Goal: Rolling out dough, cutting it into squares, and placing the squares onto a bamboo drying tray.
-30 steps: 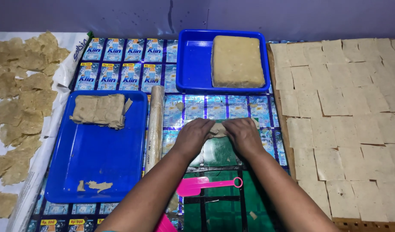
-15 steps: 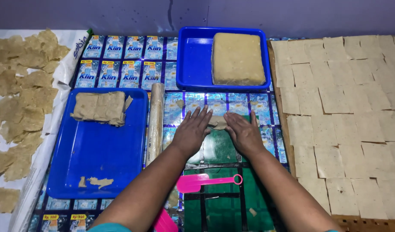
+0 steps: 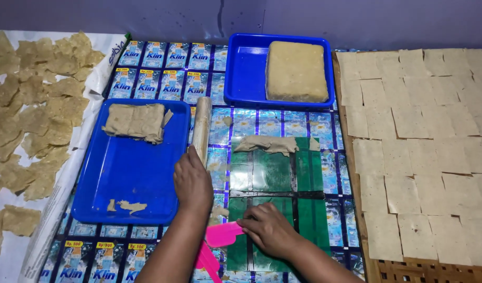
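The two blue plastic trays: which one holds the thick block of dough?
The far blue tray, at the top centre; its tan dough block is thick and whole. The near blue tray holds thin folded dough sheets.

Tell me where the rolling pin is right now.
In the head view, the rolling pin lies left of centre, upright in the picture, between the blue tray and the green sheet. The left hand rests on its near end.

Two blue trays, one rolling pin, two hands.
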